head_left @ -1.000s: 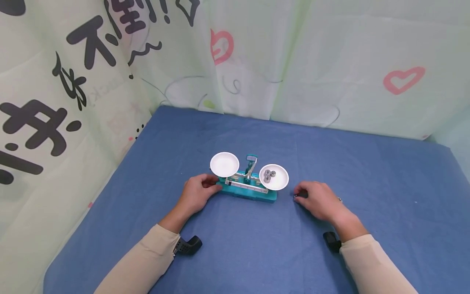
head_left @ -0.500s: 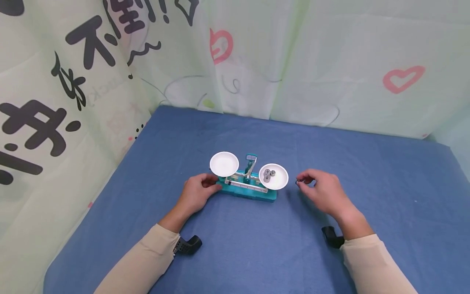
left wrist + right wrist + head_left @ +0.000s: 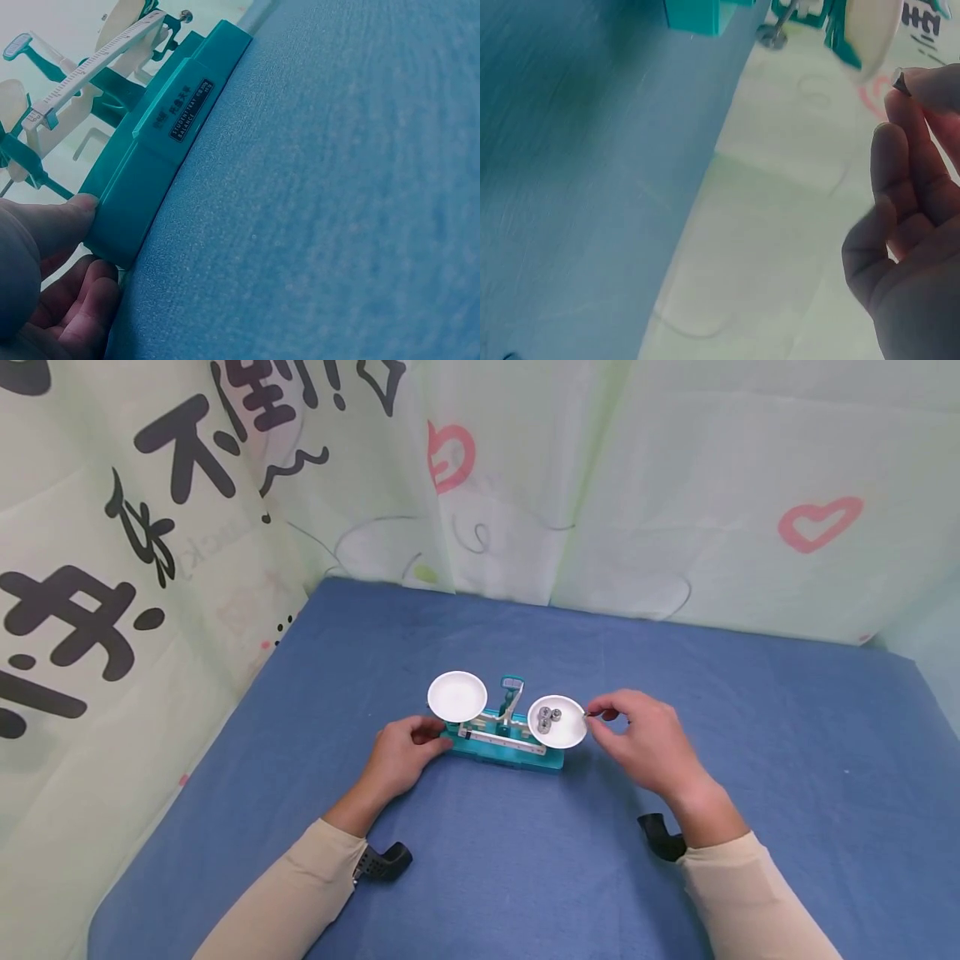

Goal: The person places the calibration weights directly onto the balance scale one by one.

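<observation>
A green tray balance (image 3: 501, 750) with two white pans stands on the blue cloth. My left hand (image 3: 402, 756) grips the left end of its base, thumb on top and fingers curled at the side, as the left wrist view shows. The left pan (image 3: 457, 697) is bare. Small round grey metal pieces (image 3: 544, 725) sit together in the right pan (image 3: 572, 727). Right at that pan's right rim is my right hand (image 3: 648, 739). Between its thumb and forefinger it pinches a small metal piece (image 3: 900, 81), mostly hidden by the fingertips.
Blue cloth (image 3: 480, 860) covers the table. A pale printed curtain (image 3: 675, 468) hangs along the back and left side. On the balance, a white scaled beam (image 3: 94, 67) and a green pointer post (image 3: 512, 693) stand between the pans.
My right hand has risen from the cloth and moved left to the right pan's rim, pinching the small metal piece. My left hand and the balance stay in place.
</observation>
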`<state>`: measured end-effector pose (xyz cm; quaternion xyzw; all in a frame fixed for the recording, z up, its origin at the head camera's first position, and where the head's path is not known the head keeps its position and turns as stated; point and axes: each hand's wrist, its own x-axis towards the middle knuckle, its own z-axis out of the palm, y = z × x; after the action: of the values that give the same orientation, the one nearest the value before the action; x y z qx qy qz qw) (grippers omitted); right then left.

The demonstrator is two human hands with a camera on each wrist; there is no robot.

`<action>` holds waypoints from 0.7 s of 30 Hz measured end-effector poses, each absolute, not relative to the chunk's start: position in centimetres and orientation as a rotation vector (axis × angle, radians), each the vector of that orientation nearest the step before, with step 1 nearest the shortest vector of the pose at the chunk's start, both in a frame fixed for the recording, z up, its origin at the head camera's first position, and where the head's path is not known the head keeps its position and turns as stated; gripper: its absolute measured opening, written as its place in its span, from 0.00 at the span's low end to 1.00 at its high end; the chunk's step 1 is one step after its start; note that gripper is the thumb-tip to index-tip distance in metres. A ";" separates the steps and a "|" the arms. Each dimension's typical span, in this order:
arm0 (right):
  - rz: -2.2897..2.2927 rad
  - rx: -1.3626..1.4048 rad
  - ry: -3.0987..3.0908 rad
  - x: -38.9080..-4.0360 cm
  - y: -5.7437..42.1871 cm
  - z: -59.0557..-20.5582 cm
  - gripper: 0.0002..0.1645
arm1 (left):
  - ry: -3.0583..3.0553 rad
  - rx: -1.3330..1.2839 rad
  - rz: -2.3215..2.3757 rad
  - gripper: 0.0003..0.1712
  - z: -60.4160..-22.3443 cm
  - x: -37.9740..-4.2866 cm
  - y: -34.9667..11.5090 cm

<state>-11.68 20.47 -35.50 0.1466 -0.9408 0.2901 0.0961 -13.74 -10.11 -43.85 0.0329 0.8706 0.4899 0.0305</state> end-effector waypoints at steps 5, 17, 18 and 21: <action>0.830 0.505 -2.824 -11.9 19.4 -35.6 0.09 | 2.687 0.103 1.511 0.13 -43.8 -13.7 -10.1; 0.695 0.564 -2.813 -12.4 18.2 -36.0 0.05 | 2.686 0.112 1.513 0.13 -43.9 -13.7 -10.2; 0.693 0.561 -2.817 -12.4 18.1 -36.0 0.05 | 2.686 0.114 1.514 0.13 -43.9 -13.7 -10.2; 0.680 0.553 -2.824 -12.4 18.0 -35.9 0.05 | 2.688 0.118 1.520 0.13 -44.0 -13.7 -10.2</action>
<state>-12.38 17.96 -35.94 0.1862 -0.9510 0.2290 0.0921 -13.70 -10.18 -43.95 0.0382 0.8696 0.4917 0.0255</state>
